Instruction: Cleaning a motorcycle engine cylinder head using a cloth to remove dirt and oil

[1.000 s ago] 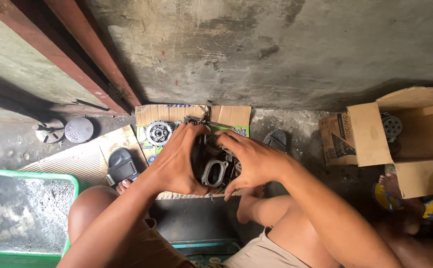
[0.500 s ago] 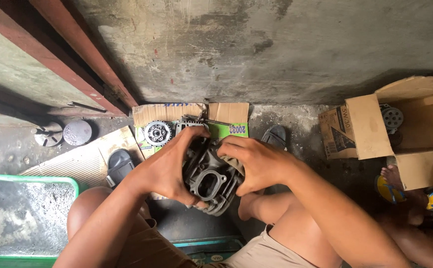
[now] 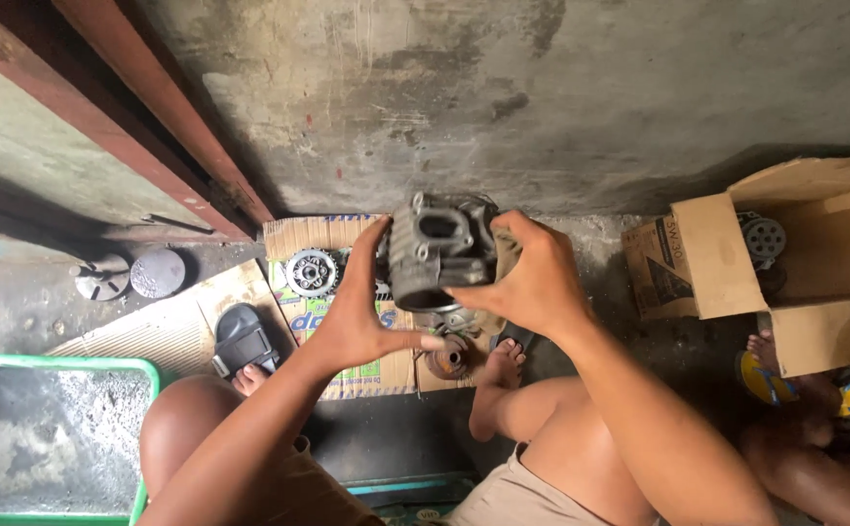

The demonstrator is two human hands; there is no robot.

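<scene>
Head view, the only one. Engine cylinder block (image 3: 436,251), dark grey cast metal with cooling fins and an open port on top: lifted clear of the floor, in front of the concrete wall (image 3: 542,88), above the flattened cardboard sheet (image 3: 320,292). Left hand (image 3: 352,317): cupped on the block's left side, thumb stretched beneath toward the lower bore. Right hand (image 3: 532,278): wrapped round the right side, fingers closed on the casting. Step in hand, by judgement: turning and inspecting the block, held between both palms. Next move, by judgement: firm two-handed hold through any tilt, as a heavy, greasy casting could slip; steady lowering onto the cardboard. On the cardboard below: round clutch part (image 3: 312,272), small brownish metal piece (image 3: 448,356) beside a bare foot (image 3: 499,368). Left: black sandal (image 3: 243,341), two round metal discs (image 3: 132,276), green tub (image 3: 142,375). Right: open carton (image 3: 814,253) with a round gear-like part (image 3: 763,237) inside; another person's foot (image 3: 764,353) beside it.
</scene>
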